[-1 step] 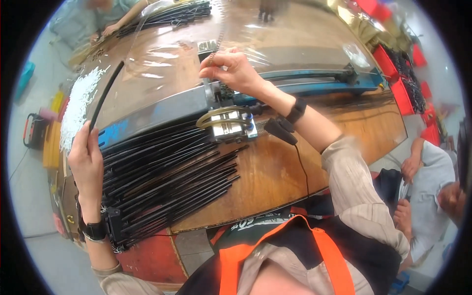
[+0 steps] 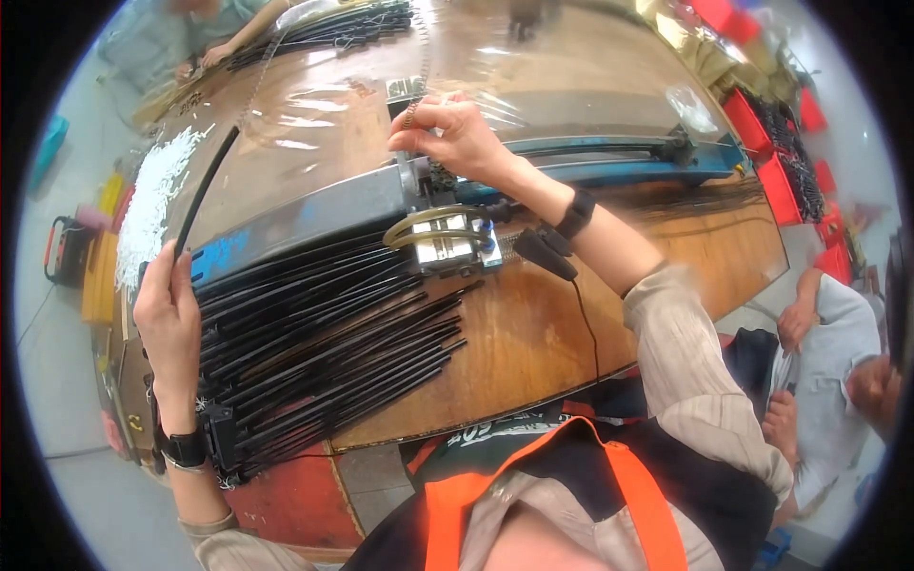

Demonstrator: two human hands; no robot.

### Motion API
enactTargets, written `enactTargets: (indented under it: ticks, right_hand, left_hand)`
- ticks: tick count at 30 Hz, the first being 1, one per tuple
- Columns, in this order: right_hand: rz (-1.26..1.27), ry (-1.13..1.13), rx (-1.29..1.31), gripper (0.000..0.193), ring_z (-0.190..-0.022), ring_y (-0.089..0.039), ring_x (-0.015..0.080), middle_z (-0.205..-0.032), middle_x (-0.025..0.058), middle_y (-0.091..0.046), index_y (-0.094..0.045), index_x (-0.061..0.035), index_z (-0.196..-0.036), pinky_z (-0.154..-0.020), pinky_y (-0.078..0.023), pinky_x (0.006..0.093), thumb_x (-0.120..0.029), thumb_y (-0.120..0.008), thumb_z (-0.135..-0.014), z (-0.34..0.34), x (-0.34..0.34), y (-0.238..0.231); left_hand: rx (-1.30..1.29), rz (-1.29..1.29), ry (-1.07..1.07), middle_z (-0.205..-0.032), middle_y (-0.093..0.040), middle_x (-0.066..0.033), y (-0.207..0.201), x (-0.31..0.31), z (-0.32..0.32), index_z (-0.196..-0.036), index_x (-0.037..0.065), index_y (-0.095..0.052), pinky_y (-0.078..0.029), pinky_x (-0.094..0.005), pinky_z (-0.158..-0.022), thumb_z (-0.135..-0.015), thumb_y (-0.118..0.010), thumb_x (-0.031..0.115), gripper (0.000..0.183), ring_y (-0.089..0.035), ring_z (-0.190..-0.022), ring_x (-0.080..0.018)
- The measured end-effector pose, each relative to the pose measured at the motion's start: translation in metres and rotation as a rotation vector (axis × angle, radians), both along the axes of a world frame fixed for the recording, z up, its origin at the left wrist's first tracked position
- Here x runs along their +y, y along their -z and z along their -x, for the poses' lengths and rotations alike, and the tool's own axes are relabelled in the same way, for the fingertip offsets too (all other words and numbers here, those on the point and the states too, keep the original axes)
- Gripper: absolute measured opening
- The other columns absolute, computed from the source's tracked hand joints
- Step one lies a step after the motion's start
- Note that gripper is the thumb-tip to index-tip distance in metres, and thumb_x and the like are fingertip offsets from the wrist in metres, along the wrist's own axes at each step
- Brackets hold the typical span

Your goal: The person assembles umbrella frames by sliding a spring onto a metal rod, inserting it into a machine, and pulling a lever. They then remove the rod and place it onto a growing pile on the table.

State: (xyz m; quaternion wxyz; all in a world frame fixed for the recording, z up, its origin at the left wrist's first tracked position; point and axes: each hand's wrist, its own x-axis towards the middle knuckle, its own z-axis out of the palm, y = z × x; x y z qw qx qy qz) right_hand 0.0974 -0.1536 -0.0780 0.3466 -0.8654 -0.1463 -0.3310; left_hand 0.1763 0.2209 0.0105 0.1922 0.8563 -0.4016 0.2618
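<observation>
Upright at the left, my left hand point(image 2: 169, 309) is closed on a slim black tube point(image 2: 207, 186), whose upper end leans right. At the centre, above a metal fixture, my right hand point(image 2: 447, 133) pinches a thin coiled spring point(image 2: 409, 116) between thumb and fingers. The spring's strand runs up toward the far side of the table, and a faint strand also rises from the tube's tip. Many black rods point(image 2: 314, 352) lie side by side between my left hand and a small metal block point(image 2: 443, 249) with yellowish hoses.
A long blue and grey rail point(image 2: 333, 214) crosses the table. White short pieces point(image 2: 157, 200) are heaped at the left. Red bins point(image 2: 781, 181) stand at the right. A black handheld tool point(image 2: 543, 252) with a cord lies near my right forearm. Co-workers sit far left and right.
Both hands stay almost in place. The black tube's tip has dropped slightly, and the thin strand above it shows more clearly.
</observation>
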Motion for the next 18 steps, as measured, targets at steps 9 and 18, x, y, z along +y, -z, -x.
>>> enactTargets:
  ticks: [9,18]
  right_hand:
    - [0.388,0.096,-0.033,0.011,-0.072,-0.062,0.0177,-0.075,0.0044,-0.067,-0.074,-0.0100,-0.083,-0.073,-0.047,0.0328,-0.021,-0.075,-0.081,-0.022,0.015,0.008]
    - [0.060,0.028,-0.013,0.013,-0.071,-0.062,0.0205,-0.074,0.0074,-0.065,-0.073,-0.0080,-0.085,-0.071,-0.047,0.0335,-0.020,-0.075,-0.082,-0.012,0.003,-0.005]
  left_hand:
    - [0.124,0.042,-0.021,-0.092,-0.066,-0.0204,0.024,0.007,-0.008,-0.114,-0.004,-0.062,-0.050,-0.0333,-0.070,-0.096,-0.059,0.010,0.023,-0.062,-0.074,-0.0276]
    - [0.112,-0.004,-0.004,-0.094,-0.067,-0.0209,0.031,-0.008,-0.009,-0.113,-0.005,-0.062,-0.050,-0.0345,-0.071,-0.096,-0.059,0.011,0.023,-0.064,-0.076,-0.0301]
